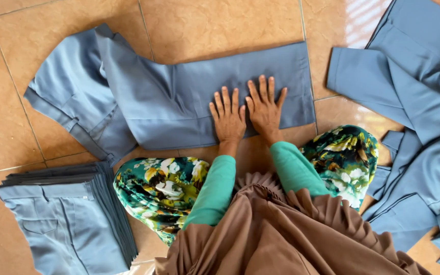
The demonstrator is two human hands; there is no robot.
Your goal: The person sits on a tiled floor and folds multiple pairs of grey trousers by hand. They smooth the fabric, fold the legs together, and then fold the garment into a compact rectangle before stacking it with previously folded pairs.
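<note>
Brown skirt [281, 239], both hands (flat) [228, 118] [265, 108] on grey trousers [179, 97], folded stack [67, 224]

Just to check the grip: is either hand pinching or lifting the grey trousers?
No: the left hand and right hand lie flat, fingers spread, on the grey trousers.

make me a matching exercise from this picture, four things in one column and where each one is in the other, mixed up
Things:
1. flat grey-blue trousers spread on the tiled floor
2. neat stack of folded grey-blue trousers
3. loose heap of unfolded grey-blue trousers
4. left hand and right hand

Places:
a. far right of the floor
b. bottom left corner
c. side by side, palms down on the cloth
d. middle of the floor, in front of the knees

Pairs: 1-d, 2-b, 3-a, 4-c
</note>
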